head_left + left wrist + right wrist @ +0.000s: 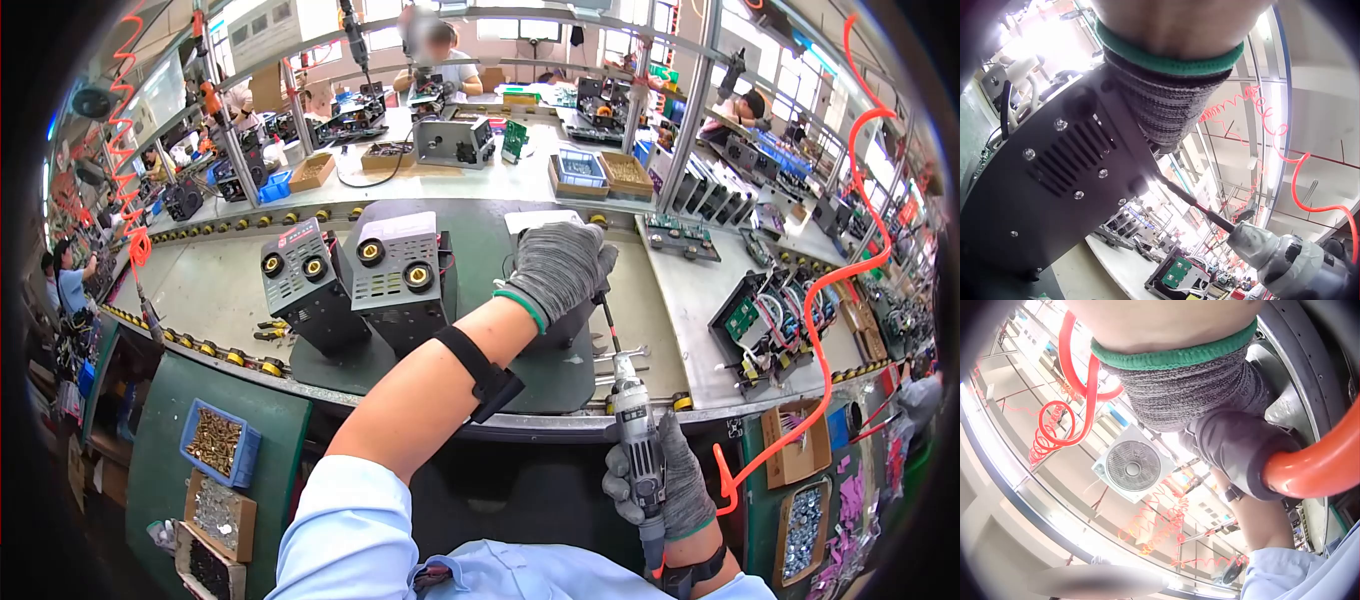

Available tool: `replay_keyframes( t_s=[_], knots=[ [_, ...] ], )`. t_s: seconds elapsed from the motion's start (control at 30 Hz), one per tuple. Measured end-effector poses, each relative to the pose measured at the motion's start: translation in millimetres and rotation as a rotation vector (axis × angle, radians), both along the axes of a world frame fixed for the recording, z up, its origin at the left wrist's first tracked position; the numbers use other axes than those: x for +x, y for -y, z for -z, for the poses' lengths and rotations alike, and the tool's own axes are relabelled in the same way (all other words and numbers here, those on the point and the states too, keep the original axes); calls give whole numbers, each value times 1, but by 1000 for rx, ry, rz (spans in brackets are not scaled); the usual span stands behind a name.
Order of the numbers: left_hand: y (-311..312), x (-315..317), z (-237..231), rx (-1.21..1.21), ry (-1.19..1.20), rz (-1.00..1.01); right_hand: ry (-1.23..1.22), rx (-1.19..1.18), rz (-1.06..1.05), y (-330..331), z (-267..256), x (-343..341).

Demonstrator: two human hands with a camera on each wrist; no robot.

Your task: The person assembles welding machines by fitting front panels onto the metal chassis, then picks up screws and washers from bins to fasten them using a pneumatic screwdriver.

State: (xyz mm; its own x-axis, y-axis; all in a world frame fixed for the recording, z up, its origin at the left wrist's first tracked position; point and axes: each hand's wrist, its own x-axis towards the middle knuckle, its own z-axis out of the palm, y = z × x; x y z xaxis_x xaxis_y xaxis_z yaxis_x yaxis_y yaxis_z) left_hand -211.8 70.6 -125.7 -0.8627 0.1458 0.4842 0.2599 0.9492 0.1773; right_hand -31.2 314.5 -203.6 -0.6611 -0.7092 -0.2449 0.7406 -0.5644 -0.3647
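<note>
My gloved left hand (pixel 560 268) lies over the top of a black metal case (pixel 1079 231), its fingers curled down at the edge. Slots and several screws show on the case's panel in the left wrist view. In my gloved right hand (pixel 685 475) I grip an air screwdriver (pixel 638 420) by its body. Its long bit (pixel 1194 201) reaches up to the case's edge, close to the left fingers. An orange air hose (pixel 1316 465) leaves the screwdriver's tail. Left of the held case stand two similar cases, one slotted case (pixel 300 265) and another (pixel 400 260), both with brass-centred round terminals.
Wrenches (pixel 625 365) and pliers (pixel 270 330) lie on the bench. A blue bin (pixel 240 450) of brass parts stands at lower left. Open electronic assemblies (pixel 770 325) are at the right. A coiled orange hose (pixel 850 265) hangs there. People work across the bench.
</note>
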Motion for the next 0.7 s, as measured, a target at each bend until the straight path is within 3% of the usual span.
replay_keyframes(
  t_s=[0.3, 0.7],
  knots=[
    [1, -2, 3, -12, -36, -14, 13, 15, 33, 7, -2, 1],
    [3, 1, 6, 92, -44, -2, 49, -88, -77, 5, -5, -5]
  ],
)
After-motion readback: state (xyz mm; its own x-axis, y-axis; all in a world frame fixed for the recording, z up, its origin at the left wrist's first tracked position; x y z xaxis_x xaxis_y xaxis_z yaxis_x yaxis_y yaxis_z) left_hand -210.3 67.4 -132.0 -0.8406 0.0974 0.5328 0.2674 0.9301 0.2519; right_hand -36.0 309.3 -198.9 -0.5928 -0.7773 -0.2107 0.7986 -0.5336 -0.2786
